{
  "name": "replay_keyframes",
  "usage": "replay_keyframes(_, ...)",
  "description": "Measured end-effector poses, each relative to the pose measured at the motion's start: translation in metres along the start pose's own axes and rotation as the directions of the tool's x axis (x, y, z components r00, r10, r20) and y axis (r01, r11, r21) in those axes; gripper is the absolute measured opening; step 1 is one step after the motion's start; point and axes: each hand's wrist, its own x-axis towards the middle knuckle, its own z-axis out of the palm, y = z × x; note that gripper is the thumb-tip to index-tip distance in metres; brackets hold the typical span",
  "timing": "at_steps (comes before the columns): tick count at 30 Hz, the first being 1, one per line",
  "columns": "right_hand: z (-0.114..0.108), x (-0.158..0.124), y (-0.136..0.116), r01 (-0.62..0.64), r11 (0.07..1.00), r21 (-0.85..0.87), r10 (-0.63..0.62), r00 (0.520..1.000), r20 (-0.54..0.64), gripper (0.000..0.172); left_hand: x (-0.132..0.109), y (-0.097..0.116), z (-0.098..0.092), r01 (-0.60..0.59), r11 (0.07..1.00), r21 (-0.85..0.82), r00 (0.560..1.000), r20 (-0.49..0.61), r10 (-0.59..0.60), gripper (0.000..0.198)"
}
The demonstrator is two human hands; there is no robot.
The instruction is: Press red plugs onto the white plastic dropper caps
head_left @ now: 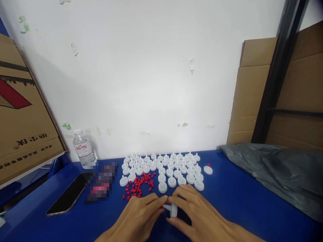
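My left hand (140, 215) and my right hand (199, 215) meet low in the middle of the blue table (239, 198). The right fingers pinch a small white plastic cap (173, 210) turned on its side. The left fingertips are pinched together against the cap's stem, and a bit of red shows there, too small to name. Just beyond my left hand lies a loose pile of small red plugs (138, 185). Behind it stand rows of white caps (164, 166) with stems up. One white cap with a red tip (208, 169) sits apart to the right.
A black phone (67, 196) lies face up at the left, beside a blurred packet (102, 183). A water bottle (83, 148) stands against the white wall. Cardboard boxes (22, 117) lean at left and right. A grey plastic bag (277, 171) covers the table's right side.
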Motion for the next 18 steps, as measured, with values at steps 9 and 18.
replay_keyframes(9,-0.003,-0.004,-0.004,0.038,0.993,-0.107,-0.035,0.999,0.032,0.020,0.001,0.003,-0.003,0.039,0.999,-0.020,0.999,-0.002,-0.039,0.025)
replay_keyframes(18,0.023,-0.006,0.006,0.214,0.899,-0.381,-0.239,0.971,-0.018,0.021,0.004,0.014,-0.005,-0.033,0.962,0.272,0.979,0.204,-0.024,0.009)
